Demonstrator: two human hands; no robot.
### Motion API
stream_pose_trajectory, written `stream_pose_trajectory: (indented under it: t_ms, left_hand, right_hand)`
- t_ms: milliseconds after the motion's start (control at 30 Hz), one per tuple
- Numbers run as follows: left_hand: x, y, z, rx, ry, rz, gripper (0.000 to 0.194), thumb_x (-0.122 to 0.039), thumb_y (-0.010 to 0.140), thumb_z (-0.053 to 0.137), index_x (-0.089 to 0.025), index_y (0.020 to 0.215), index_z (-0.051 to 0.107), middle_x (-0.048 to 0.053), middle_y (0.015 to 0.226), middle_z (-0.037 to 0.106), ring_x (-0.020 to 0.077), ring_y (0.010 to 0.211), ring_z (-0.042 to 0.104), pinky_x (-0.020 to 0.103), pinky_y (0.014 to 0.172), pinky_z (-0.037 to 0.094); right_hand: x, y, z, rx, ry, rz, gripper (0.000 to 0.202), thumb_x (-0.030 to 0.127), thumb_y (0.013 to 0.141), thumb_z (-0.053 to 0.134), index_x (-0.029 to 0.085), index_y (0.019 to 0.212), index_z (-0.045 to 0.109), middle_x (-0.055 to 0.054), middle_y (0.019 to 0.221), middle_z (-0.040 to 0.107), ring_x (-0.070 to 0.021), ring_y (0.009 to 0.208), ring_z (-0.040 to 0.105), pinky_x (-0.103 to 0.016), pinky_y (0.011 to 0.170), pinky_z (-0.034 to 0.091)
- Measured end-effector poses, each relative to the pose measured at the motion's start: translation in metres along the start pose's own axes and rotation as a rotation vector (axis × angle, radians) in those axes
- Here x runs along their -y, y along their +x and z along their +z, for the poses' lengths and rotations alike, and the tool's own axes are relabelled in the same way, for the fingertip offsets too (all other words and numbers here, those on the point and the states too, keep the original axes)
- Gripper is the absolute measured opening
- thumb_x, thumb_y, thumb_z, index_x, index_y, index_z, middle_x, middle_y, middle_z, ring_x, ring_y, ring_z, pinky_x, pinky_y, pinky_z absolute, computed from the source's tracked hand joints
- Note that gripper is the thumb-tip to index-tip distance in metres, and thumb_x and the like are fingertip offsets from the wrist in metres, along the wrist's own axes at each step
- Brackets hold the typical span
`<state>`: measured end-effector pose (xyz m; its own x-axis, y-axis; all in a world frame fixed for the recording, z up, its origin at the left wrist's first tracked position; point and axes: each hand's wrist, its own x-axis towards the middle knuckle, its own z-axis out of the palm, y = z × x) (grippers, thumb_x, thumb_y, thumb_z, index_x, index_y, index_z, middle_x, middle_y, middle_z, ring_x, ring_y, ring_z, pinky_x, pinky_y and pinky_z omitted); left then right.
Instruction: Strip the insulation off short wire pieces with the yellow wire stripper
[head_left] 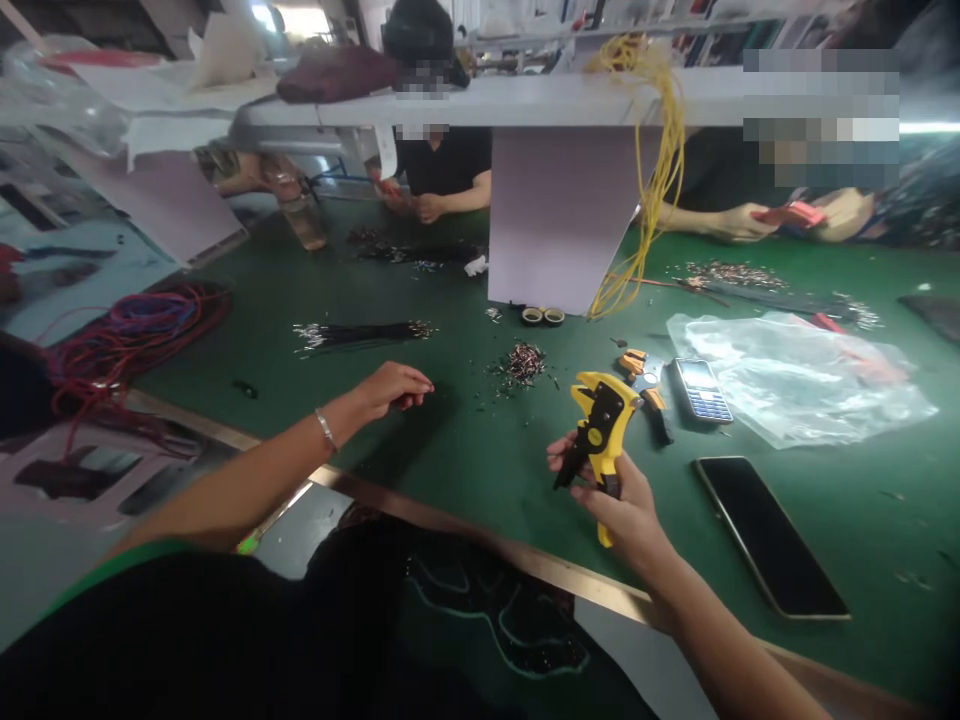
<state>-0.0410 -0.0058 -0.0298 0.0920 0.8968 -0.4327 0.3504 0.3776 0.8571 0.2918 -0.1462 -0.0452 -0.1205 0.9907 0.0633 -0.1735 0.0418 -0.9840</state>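
Note:
My right hand [628, 505] is wrapped round the handles of a yellow and black wire stripper [600, 425], held upright above the green table with its head at the top. Over the table to the left, my left hand [391, 388] has its fingers drawn together in a pinch; whatever may be between them is too small to make out. Just beyond that hand lies a bundle of black wires [360, 333] with bright ends. A small heap of wire clippings [521, 366] sits between my hands, a little farther back.
Right of the stripper are an orange-and-black hand tool [654, 402], a keypad phone [702, 390], a clear plastic bag [795, 400] and a smartphone [769, 535]. Yellow wires [664, 170] hang from the shelf [525, 105]. Red and blue wires [142, 340] lie left. Co-workers sit opposite.

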Motion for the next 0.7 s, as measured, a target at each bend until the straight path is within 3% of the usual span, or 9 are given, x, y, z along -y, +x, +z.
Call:
stream_pose_trajectory:
  t_ms: [167, 300, 400, 500, 600, 700]
  left_hand:
    - [0.004, -0.003, -0.006, 0.008, -0.024, -0.037, 0.009, -0.013, 0.066, 0.068, -0.008, 0.073, 0.071, 0.005, 0.054, 0.062, 0.0081, 0.042, 0.048, 0.022, 0.042, 0.033]
    - [0.008, -0.008, -0.008, 0.064, -0.062, -0.063, 0.014, -0.013, 0.066, 0.067, -0.008, 0.078, 0.071, 0.005, 0.055, 0.063, 0.0080, 0.042, 0.048, 0.022, 0.043, 0.034]
    - [0.002, -0.009, -0.006, 0.159, -0.074, -0.045, 0.025, -0.010, 0.068, 0.066, -0.006, 0.092, 0.071, 0.007, 0.063, 0.067, 0.0095, 0.049, 0.055, 0.022, 0.048, 0.040]
    - [-0.009, -0.009, -0.006, 0.315, -0.120, -0.001, 0.043, -0.013, 0.074, 0.066, -0.007, 0.117, 0.063, 0.010, 0.077, 0.072, 0.0119, 0.059, 0.062, 0.025, 0.058, 0.047]
    - [-0.018, -0.011, -0.007, 0.447, -0.196, 0.061, 0.062, -0.014, 0.078, 0.065, -0.009, 0.136, 0.047, 0.011, 0.083, 0.073, 0.0133, 0.063, 0.064, 0.028, 0.064, 0.050]
    - [-0.018, -0.018, -0.008, 0.506, -0.257, 0.116, 0.070, -0.014, 0.077, 0.067, -0.005, 0.141, 0.040, 0.012, 0.081, 0.073, 0.0142, 0.062, 0.065, 0.028, 0.060, 0.050]
  right_hand:
    - [-0.011, 0.005, -0.009, -0.010, 0.041, 0.093, 0.043, 0.016, 0.068, 0.067, 0.021, 0.110, 0.056, -0.007, 0.104, 0.066, -0.0219, 0.087, 0.063, -0.039, 0.081, 0.051]
    - [-0.016, 0.006, -0.002, 0.016, -0.012, 0.101, 0.042, 0.023, 0.074, 0.069, 0.021, 0.113, 0.054, -0.009, 0.106, 0.065, -0.0221, 0.086, 0.063, -0.040, 0.080, 0.052]
    - [-0.012, 0.005, 0.011, 0.002, -0.119, 0.013, 0.040, 0.025, 0.077, 0.067, 0.022, 0.114, 0.054, -0.009, 0.108, 0.064, -0.0227, 0.091, 0.062, -0.040, 0.084, 0.050]
    - [-0.008, 0.006, 0.026, -0.033, -0.211, -0.082, 0.039, 0.022, 0.076, 0.068, 0.023, 0.113, 0.057, -0.009, 0.111, 0.064, -0.0231, 0.096, 0.060, -0.040, 0.090, 0.047]
    - [-0.012, 0.013, 0.045, -0.011, -0.115, -0.043, 0.037, 0.022, 0.073, 0.069, 0.021, 0.108, 0.060, -0.008, 0.105, 0.066, -0.0221, 0.090, 0.061, -0.038, 0.084, 0.050]
    - [-0.017, 0.026, 0.073, -0.026, 0.037, 0.032, 0.031, 0.018, 0.066, 0.070, 0.019, 0.097, 0.063, -0.006, 0.093, 0.069, -0.0201, 0.077, 0.063, -0.035, 0.074, 0.053]
